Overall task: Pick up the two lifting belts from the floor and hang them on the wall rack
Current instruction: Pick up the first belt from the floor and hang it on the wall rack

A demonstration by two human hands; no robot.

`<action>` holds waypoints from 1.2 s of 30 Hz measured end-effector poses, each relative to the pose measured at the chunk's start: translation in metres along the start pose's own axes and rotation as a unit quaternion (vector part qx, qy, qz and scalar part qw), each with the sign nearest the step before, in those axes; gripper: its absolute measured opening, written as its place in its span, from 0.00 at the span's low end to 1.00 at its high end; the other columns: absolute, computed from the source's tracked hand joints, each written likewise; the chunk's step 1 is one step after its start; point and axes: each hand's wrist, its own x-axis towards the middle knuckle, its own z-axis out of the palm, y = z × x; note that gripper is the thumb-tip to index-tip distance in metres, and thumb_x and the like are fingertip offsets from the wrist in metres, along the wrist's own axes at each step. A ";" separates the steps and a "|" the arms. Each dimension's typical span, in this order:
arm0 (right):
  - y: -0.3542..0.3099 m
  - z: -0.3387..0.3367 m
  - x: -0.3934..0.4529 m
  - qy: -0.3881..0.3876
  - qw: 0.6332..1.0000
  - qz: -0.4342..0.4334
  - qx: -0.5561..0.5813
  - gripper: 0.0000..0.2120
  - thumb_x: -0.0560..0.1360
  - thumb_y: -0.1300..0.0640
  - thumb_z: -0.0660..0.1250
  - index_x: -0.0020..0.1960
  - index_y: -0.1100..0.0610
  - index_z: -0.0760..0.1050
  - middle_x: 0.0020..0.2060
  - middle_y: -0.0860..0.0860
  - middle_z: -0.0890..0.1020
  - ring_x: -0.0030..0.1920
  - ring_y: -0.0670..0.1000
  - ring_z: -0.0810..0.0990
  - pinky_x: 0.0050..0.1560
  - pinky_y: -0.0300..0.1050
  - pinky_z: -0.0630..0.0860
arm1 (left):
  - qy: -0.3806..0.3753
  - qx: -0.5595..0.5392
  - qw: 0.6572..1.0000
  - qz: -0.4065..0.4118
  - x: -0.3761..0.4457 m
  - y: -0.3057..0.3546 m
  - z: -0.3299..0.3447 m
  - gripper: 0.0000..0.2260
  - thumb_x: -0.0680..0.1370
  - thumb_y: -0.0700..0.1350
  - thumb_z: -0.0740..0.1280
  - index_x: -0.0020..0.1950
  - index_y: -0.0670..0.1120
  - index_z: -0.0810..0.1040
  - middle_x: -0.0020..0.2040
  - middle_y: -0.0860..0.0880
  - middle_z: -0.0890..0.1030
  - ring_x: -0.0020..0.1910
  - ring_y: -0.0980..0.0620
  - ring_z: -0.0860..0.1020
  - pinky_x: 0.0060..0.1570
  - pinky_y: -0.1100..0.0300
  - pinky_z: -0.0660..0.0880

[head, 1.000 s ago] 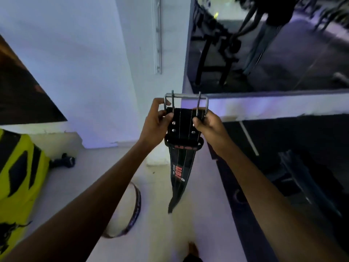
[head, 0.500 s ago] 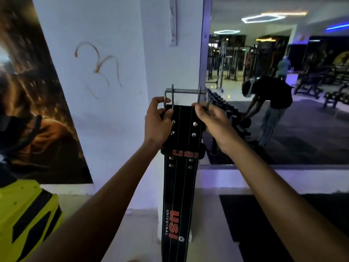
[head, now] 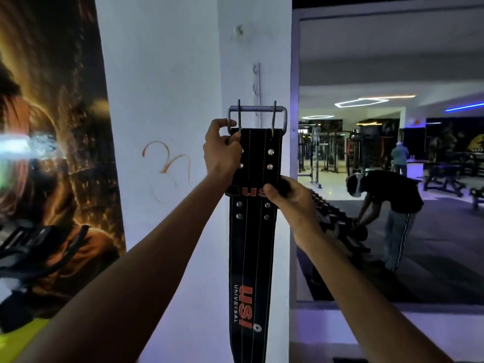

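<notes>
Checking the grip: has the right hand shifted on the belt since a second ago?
Yes. The right hand slid down from the buckle to the keeper loop; the left hand stays beside the buckle.

Wall rack (head: 258, 82): narrow metal strip, mounted upright on white pillar (head: 183, 100); nothing visibly hanging from it.
</notes>
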 end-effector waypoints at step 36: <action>0.092 -0.016 -0.085 -0.041 0.980 0.177 -0.082 0.04 0.71 0.61 0.74 0.42 0.57 0.80 0.28 0.43 0.83 0.31 0.38 0.80 0.34 0.28 0.73 | 0.048 -0.055 0.996 -0.059 0.038 0.012 0.009 0.08 0.80 0.40 0.67 0.53 0.53 0.76 0.39 0.47 0.81 0.31 0.48 0.77 0.37 0.53 0.77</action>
